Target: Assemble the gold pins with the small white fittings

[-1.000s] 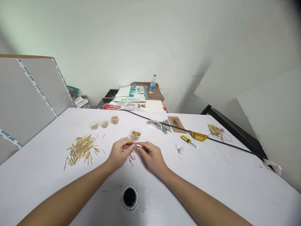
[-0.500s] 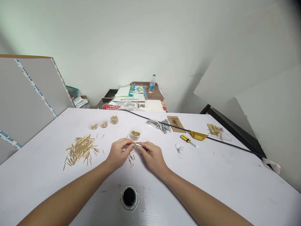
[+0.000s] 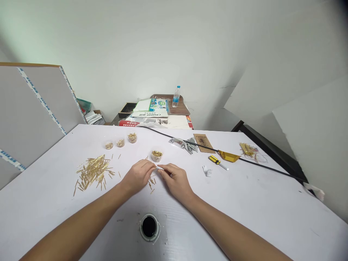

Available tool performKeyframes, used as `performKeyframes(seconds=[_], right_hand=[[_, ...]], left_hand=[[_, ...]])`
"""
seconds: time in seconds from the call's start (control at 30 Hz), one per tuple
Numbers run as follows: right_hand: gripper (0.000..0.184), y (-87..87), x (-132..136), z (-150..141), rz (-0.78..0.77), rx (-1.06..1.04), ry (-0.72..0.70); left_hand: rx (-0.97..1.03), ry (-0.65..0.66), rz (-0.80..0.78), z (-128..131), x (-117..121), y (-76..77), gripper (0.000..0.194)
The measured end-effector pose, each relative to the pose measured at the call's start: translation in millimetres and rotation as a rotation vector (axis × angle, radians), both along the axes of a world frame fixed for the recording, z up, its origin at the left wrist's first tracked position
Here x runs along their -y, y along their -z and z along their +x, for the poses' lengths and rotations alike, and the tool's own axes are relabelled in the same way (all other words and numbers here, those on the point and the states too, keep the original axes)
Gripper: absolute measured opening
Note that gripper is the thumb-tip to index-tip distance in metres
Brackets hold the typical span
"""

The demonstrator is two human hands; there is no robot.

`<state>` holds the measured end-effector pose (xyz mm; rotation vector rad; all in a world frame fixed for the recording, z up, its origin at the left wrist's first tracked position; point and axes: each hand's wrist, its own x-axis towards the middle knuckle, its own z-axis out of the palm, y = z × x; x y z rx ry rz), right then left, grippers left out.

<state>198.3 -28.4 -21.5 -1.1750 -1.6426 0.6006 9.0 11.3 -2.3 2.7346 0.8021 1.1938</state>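
Both my hands meet above the middle of the white table, fingertips almost touching. A small slim white piece [image 3: 159,168] shows between them, pinched by my right hand [image 3: 176,179]. My left hand [image 3: 138,175] is closed, thumb against fingers, at the other end of the white piece; what lies in that pinch is too small to make out. Just beyond the fingertips stands a clear cup [image 3: 157,156] of small brass pieces. Several thin brass pins [image 3: 151,183] lie loose on the table between my hands.
A big pile of brass pins [image 3: 95,172] lies at the left, with small cups [image 3: 120,143] behind it. A jar of dark content [image 3: 149,227] stands between my forearms. A yellow screwdriver [image 3: 218,162], grey pouches [image 3: 190,145] and a black cable [image 3: 261,166] lie to the right.
My left hand has turned slightly at the wrist and its fingertips have shifted a little. The right hand keeps its pinch on the white piece in nearly the same place.
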Motion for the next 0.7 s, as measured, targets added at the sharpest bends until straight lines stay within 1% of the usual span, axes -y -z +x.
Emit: performKeyframes(seconds=[0.17, 0.3, 0.37, 0.47, 0.53, 0.6, 0.67, 0.7], right_hand=[[0.018, -1.4, -0.3, 0.5, -0.038, 0.016, -0.011], [0.021, -3.9, 0.3, 0.3, -0.071, 0.029, -0.017], [0.023, -5.2, 0.4, 0.3, -0.085, 0.018, -0.013], [0.026, -6.0, -0.4, 0.6, -0.125, -0.022, 0.009], [0.026, -5.4, -1.4, 0.7, -0.165, -0.061, 0.027], [0.027, -4.4, -2.7, 0.6, -0.195, -0.081, 0.040], [0.026, -3.7, -3.8, 0.1, -0.204, -0.073, 0.041], [0.026, -3.6, -4.1, -0.3, -0.201, -0.065, 0.038]], left_hand=[[-0.063, -0.003, 0.014, -2.8, -2.4, 2.4, 0.017], [-0.142, -0.007, -0.023, -3.7, -1.1, 0.9, 0.020], [-0.140, 0.005, -0.061, -3.0, -0.1, 0.6, 0.022], [-0.080, 0.019, -0.117, -2.9, -1.7, 0.1, 0.022], [-0.039, -0.053, -0.138, -5.3, -6.8, -2.1, 0.022], [-0.040, -0.202, -0.167, -10.1, -14.9, -5.9, 0.021], [-0.099, -0.353, -0.228, -16.2, -24.1, -9.7, 0.020], [-0.139, -0.406, -0.266, -19.0, -28.3, -10.8, 0.019]])
